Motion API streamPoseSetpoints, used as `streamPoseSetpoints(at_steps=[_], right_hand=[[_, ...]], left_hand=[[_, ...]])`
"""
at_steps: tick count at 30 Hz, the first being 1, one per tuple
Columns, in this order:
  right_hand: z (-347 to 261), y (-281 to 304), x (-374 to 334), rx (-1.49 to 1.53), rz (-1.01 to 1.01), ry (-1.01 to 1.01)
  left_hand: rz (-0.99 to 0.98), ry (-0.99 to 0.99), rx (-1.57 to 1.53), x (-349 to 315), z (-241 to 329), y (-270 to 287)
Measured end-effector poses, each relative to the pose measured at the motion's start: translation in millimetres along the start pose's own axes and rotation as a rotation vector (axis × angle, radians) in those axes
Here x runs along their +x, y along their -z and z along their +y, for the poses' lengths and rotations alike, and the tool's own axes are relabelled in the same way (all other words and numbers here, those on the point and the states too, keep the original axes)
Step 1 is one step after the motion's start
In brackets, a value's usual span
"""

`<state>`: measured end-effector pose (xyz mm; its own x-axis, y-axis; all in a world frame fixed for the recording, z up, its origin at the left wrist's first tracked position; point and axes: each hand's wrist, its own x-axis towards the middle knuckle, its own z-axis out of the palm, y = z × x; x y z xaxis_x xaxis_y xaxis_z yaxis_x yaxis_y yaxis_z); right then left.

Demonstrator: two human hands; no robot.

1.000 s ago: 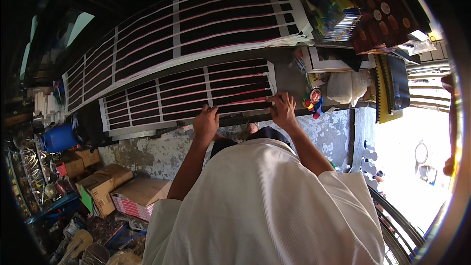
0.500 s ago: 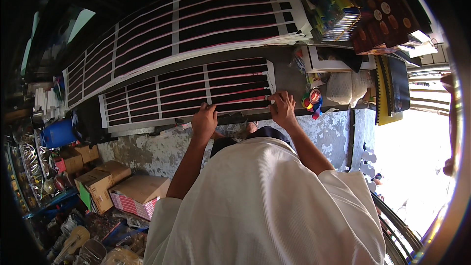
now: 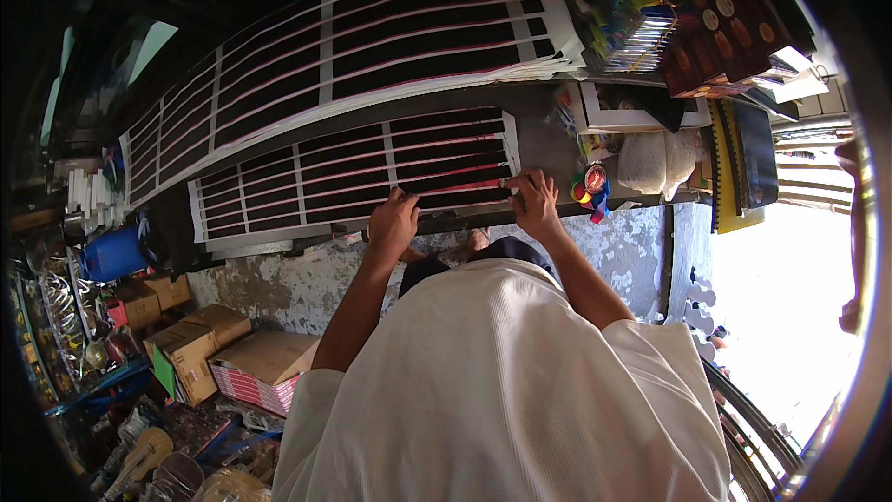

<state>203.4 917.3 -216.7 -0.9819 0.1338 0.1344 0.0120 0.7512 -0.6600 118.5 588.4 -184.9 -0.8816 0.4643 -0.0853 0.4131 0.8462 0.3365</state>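
A long sheet [image 3: 353, 158] printed with black blocks between white and pinkish lines lies on the dark table. Near its right end, a red stripe [image 3: 465, 188] shows along the front rows. My left hand [image 3: 395, 221] has its fingers bent together on the sheet's front edge; whether it pinches anything between them is hidden. At the front right corner, my right hand [image 3: 536, 203] closes thumb and fingertips on the edge of the sheet. Behind it lies a larger stack of similar sheets [image 3: 325, 46] with white margins.
Beside my right hand are colourful tape or ribbon rolls [image 3: 591, 188] and a white wrapped bundle [image 3: 655, 163]. Spiral-bound books [image 3: 743, 158] hang over the table's right end. Cardboard boxes [image 3: 265, 358] and a blue container [image 3: 111, 254] stand at lower left.
My left hand has shifted slightly right along the sheet's front edge. My right hand stays at the corner, and the sheet lies nearly as before.
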Motion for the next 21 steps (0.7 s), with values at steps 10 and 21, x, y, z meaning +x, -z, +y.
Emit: streamPoseSetpoints(at_steps=[10,21], right_hand=[[1,-1,0,-0.001,0.004,-0.002],[1,0,1,-0.01,0.011,0.02]], left_hand=[[-0.045,-0.101,0.006,2,5,1],[-0.077,-0.146,0.024,5,32,-12]])
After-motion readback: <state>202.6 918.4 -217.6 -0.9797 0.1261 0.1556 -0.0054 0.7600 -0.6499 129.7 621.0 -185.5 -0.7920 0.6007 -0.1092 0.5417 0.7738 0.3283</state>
